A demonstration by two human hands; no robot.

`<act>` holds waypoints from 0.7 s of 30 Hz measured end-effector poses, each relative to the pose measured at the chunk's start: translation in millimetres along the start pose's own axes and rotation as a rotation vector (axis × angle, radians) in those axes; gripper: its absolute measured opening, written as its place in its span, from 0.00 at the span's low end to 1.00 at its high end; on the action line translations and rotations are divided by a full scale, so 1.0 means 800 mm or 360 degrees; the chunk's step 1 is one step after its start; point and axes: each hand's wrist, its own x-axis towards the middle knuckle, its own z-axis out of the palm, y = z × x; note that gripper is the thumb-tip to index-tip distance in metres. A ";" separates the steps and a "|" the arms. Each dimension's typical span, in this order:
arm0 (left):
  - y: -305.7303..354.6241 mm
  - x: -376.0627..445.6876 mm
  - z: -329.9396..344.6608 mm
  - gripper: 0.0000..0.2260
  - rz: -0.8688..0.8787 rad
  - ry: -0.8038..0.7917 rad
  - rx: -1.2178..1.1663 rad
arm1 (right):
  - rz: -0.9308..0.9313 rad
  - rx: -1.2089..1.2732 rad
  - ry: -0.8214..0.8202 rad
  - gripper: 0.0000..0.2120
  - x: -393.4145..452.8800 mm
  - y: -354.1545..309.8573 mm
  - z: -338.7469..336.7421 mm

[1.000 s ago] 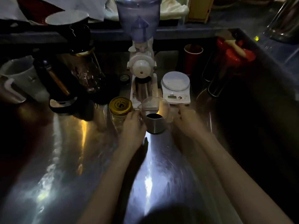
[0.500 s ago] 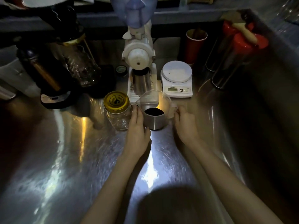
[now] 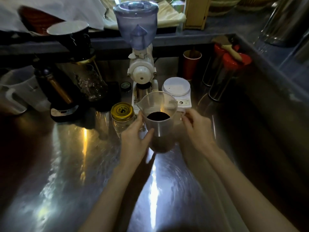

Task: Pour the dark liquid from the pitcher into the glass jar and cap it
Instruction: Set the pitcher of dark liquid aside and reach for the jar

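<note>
A clear plastic pitcher (image 3: 160, 129) holds dark liquid (image 3: 158, 116) in its lower half, with its spout pointing left. My right hand (image 3: 197, 129) grips the handle on the pitcher's right side. My left hand (image 3: 133, 139) cups its left wall, thumb across the front. Just left of the pitcher, behind my left fingers, stands the glass jar (image 3: 122, 126). Its gold lid (image 3: 122, 111) is on. All of this sits over the steel counter (image 3: 83, 164).
Right behind the pitcher are a white grinder (image 3: 142, 76) with a blue hopper and a white scale (image 3: 176, 86). A red cup (image 3: 192, 64) and red-lidded canisters (image 3: 234, 64) stand back right. A dark brewer (image 3: 56, 91) and a white jug (image 3: 20, 94) are at left.
The pitcher has come toward me, away from the grinder, with both hands on it. My left thumb has wrapped around its front. The jar has stayed in place.
</note>
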 end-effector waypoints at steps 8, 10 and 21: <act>0.035 -0.062 -0.016 0.26 0.0060 -0.0079 -0.0040 | 0.0094 0.0027 -0.0020 0.09 -0.073 -0.022 -0.056; 0.039 -0.080 -0.011 0.27 0.0030 -0.0121 -0.0048 | 0.0164 0.0032 -0.0021 0.10 -0.095 -0.016 -0.064; 0.037 -0.157 0.030 0.29 0.0077 -0.0345 -0.0140 | 0.0547 0.0059 0.0051 0.10 -0.212 0.040 -0.071</act>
